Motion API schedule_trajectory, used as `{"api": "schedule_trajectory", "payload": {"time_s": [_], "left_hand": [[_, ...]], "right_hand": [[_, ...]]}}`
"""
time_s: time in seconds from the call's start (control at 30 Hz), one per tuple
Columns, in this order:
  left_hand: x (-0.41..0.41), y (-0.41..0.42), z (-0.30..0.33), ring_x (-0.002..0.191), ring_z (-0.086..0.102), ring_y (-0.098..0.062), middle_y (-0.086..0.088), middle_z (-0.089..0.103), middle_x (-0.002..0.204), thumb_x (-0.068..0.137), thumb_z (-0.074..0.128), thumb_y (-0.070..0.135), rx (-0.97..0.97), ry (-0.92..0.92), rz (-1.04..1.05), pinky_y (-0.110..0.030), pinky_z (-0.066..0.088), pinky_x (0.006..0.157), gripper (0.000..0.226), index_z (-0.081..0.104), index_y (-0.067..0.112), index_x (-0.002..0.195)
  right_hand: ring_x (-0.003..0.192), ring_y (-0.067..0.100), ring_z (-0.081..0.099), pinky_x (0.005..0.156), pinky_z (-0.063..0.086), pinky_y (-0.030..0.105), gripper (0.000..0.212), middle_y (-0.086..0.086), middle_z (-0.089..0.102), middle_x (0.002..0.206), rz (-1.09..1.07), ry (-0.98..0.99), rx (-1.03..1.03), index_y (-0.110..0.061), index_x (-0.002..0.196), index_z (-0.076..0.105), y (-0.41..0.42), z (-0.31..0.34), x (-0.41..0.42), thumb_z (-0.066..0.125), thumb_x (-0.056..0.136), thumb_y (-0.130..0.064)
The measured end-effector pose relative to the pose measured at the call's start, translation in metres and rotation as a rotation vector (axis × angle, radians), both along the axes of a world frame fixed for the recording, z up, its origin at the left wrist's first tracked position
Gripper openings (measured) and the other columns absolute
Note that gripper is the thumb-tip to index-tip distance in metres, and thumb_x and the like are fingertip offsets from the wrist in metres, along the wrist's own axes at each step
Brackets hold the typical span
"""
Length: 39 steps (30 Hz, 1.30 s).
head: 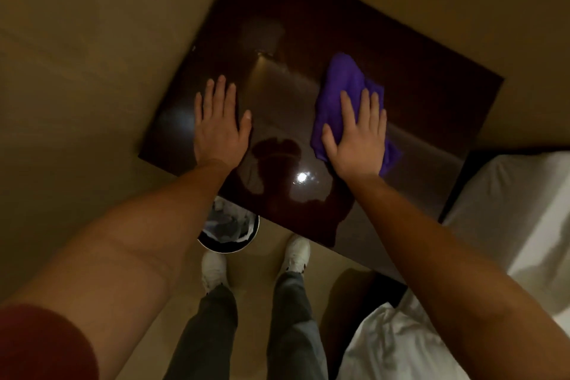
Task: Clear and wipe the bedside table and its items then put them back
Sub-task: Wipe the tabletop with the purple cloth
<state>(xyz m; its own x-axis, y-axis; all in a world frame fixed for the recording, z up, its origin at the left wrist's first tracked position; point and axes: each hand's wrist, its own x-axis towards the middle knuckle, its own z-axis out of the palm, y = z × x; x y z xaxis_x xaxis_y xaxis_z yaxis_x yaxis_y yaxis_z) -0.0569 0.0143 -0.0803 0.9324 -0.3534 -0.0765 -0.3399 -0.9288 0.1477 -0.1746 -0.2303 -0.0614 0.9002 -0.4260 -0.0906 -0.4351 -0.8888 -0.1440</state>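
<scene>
Right hand (357,136) presses purple cloth (342,83) on table (416,86) (seemingly damp)

We see a dim room with a warm yellow-brown glow. A small bright spot of glare (301,177) shines on the dark, glossy counter (401,77), with a softer one (179,116) near its left edge and a dark head-shaped reflection (277,160) beside the bright spot. The picture is soft and a bit blurry, and things bend and stretch toward the edges.
</scene>
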Motion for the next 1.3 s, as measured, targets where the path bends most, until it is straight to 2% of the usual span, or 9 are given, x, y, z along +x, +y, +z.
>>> {"api": "schedule_trajectory", "payload": {"time_s": [0.2,0.4,0.5,0.67,0.87,1.0,1.2,1.3], "left_hand": [[-0.003,0.002,0.001,0.157,0.010,-0.027,-0.009,0.017,0.169,0.106,0.018,0.052,0.032,-0.010,0.017,-0.051,0.013,0.127,0.066,0.023,0.013,0.159],[-0.004,-0.004,0.001,0.157,0.010,-0.027,-0.010,0.017,0.169,0.106,0.019,0.052,0.030,-0.042,0.004,-0.050,0.012,0.127,0.066,0.023,0.012,0.158],[0.000,-0.003,0.000,0.157,0.012,-0.027,-0.010,0.018,0.168,0.106,0.020,0.052,0.040,-0.056,0.004,-0.050,0.013,0.127,0.066,0.023,0.012,0.158],[0.001,0.004,-0.002,0.157,0.010,-0.027,-0.011,0.016,0.169,0.106,0.017,0.053,0.026,-0.031,0.013,-0.049,0.012,0.128,0.068,0.021,0.011,0.160],[0.004,0.009,-0.002,0.157,0.012,-0.029,-0.014,0.018,0.168,0.105,0.025,0.051,0.038,-0.019,0.009,-0.052,0.015,0.126,0.068,0.027,0.007,0.158],[0.002,-0.002,0.000,0.157,0.013,-0.029,-0.017,0.016,0.168,0.104,0.028,0.054,0.008,-0.033,-0.010,-0.051,0.017,0.126,0.072,0.025,0.006,0.158],[0.000,0.001,-0.003,0.156,0.013,-0.032,-0.020,0.012,0.168,0.103,0.030,0.058,-0.063,-0.041,0.036,-0.048,0.021,0.125,0.077,0.023,0.004,0.158],[0.001,0.005,-0.005,0.156,0.014,-0.032,-0.020,0.013,0.168,0.104,0.030,0.057,-0.113,-0.054,0.072,-0.046,0.022,0.126,0.077,0.024,0.004,0.158]], "right_hand": [[0.156,0.044,0.018,0.127,0.014,0.055,0.079,0.029,0.022,0.165,-0.199,0.064,-0.081,-0.013,0.162,0.026,-0.061,-0.006,-0.067,0.037,0.098,-0.059],[0.155,0.047,0.016,0.127,0.011,0.056,0.082,0.030,0.021,0.166,-0.468,0.002,-0.078,-0.017,0.163,0.024,-0.114,-0.006,-0.018,0.036,0.094,-0.059],[0.156,0.048,0.012,0.126,0.009,0.058,0.081,0.025,0.017,0.168,-0.492,-0.006,-0.053,-0.022,0.165,0.016,-0.105,-0.005,0.025,0.034,0.095,-0.059],[0.157,0.044,0.011,0.127,0.008,0.057,0.077,0.022,0.018,0.169,-0.287,-0.017,-0.036,-0.026,0.165,0.019,-0.060,-0.007,0.103,0.032,0.096,-0.058],[0.157,0.041,0.014,0.128,0.009,0.055,0.076,0.019,0.021,0.169,-0.057,-0.040,-0.023,-0.027,0.164,0.020,-0.013,-0.009,0.191,0.027,0.096,-0.061],[0.157,0.041,0.016,0.127,0.011,0.054,0.076,0.018,0.025,0.168,-0.037,-0.065,-0.035,-0.030,0.163,0.021,-0.001,-0.002,0.225,0.026,0.094,-0.062],[0.157,0.036,0.017,0.128,0.011,0.051,0.066,0.012,0.027,0.168,0.259,-0.067,0.035,-0.038,0.159,0.031,0.054,0.001,0.276,0.029,0.095,-0.056],[0.156,0.035,0.020,0.128,0.011,0.049,0.065,0.010,0.030,0.167,0.339,-0.057,0.048,-0.039,0.157,0.036,0.065,-0.001,0.283,0.030,0.095,-0.055]]}}
